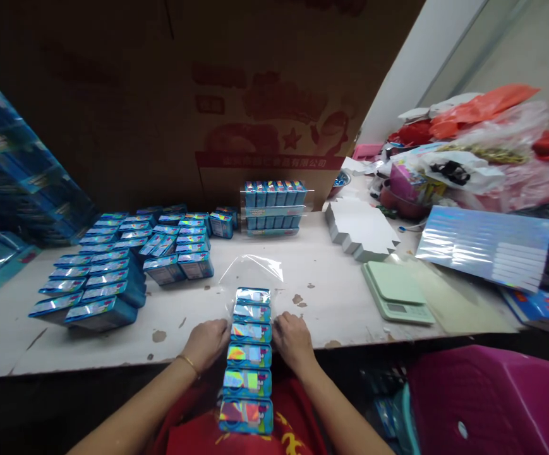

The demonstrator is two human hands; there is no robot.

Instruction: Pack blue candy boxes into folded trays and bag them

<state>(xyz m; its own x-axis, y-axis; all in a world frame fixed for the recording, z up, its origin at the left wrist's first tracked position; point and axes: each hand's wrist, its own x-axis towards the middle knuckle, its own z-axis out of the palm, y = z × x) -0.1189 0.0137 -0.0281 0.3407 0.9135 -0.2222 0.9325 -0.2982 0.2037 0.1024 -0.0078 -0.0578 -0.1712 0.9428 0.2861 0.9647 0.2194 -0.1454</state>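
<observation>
A row of several small blue boxes (250, 355) with shiny holographic faces runs from the table edge toward my body. A clear plastic bag (250, 268) surrounds the row, its loose end spreading over the table beyond the farthest box. On the row's left side, my left hand (209, 344) has its fingers curled closed at the bag's edge. My right hand (294, 341) is closed in the same way on the other side. Both sets of fingertips are partly hidden against the plastic. Farther back stands a wrapped pack of blue boxes (274, 205) in clear film.
Groups of blue boxes (106, 284) stand on the left of the white table (250, 249). A big brown carton (160, 95) rises behind. Rightward are stacked white cards (362, 227), a pale green scale (395, 287), a holographic sheet (487, 243), plastic bags and a magenta stool (492, 398).
</observation>
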